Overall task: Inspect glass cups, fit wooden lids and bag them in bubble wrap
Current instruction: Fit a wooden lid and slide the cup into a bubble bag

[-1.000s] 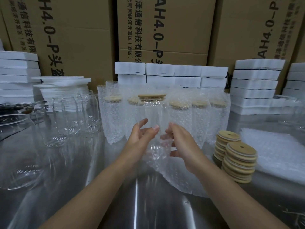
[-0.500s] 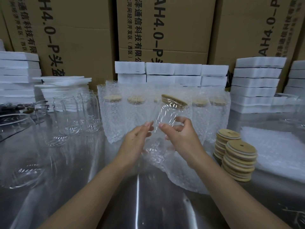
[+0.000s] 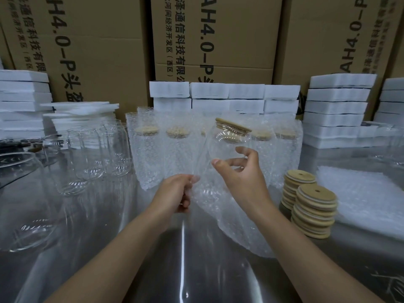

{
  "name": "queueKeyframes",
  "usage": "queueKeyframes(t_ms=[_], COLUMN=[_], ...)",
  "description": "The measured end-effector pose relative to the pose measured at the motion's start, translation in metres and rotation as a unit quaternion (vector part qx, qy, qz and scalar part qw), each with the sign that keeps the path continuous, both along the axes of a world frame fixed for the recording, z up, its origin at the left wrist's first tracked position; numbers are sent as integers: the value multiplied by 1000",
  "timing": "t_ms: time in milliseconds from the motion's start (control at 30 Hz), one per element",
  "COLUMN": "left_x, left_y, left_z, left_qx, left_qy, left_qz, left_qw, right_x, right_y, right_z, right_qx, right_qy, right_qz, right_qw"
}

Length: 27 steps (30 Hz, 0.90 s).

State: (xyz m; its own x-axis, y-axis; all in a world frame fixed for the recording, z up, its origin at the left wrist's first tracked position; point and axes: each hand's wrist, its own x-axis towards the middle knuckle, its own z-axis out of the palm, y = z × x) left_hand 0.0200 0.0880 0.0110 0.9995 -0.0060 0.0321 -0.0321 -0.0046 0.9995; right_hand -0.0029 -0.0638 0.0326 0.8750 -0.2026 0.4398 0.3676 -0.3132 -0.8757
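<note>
A clear glass cup with a wooden lid is tilted to the right above the table. My right hand grips its lower body with curled fingers. My left hand pinches the mouth edge of a bubble wrap bag, whose lower end rests on the steel table. The cup's base sits at the bag's mouth. Behind stand several bagged, lidded cups in a row.
Two stacks of wooden lids stand at the right, beside a pile of bubble wrap sheets. Bare glass cups cluster at the left, a large one nearest. White foam blocks and cardboard boxes line the back.
The cup has tipped from upright to leaning right and risen slightly. My left hand slid down to the bag's edge, while my right hand moved up around the cup.
</note>
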Motion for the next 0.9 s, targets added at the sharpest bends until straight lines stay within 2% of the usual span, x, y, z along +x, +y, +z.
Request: queueKeyframes(t_ms=[100, 233, 300, 367, 467, 600, 700, 900], left_x=[0, 0, -1, -3, -8, -9, -4, -3], left_y=[1, 5, 6, 5, 1, -7, -8, -7], left_z=[0, 4, 6, 5, -3, -15, -21, -18], left_qx=[4, -99, -115, -94, 31, 174, 169, 88], left_qy=[-48, -118, -154, -181, -237, -254, -261, -278], left_qz=[17, 17, -8, -40, -68, -60, -30, 39], left_qw=[999, 988, 981, 978, 969, 949, 950, 956], right_x=[0, -2, -3, -5, -5, -5, -7, -6], right_y=[1, 2, 3, 3, 2, 6, 10, 11], right_z=[0, 0, -1, 0, 2, 0, -3, -4], right_qx=[-10, -34, -44, -33, 16, 65, 40, -4], right_qy=[3, 16, 16, 7, -13, -34, -45, -16], right_qz=[-4, 7, 12, 4, -13, -2, 11, 76], right_qw=[1000, 999, 999, 999, 1000, 997, 998, 997])
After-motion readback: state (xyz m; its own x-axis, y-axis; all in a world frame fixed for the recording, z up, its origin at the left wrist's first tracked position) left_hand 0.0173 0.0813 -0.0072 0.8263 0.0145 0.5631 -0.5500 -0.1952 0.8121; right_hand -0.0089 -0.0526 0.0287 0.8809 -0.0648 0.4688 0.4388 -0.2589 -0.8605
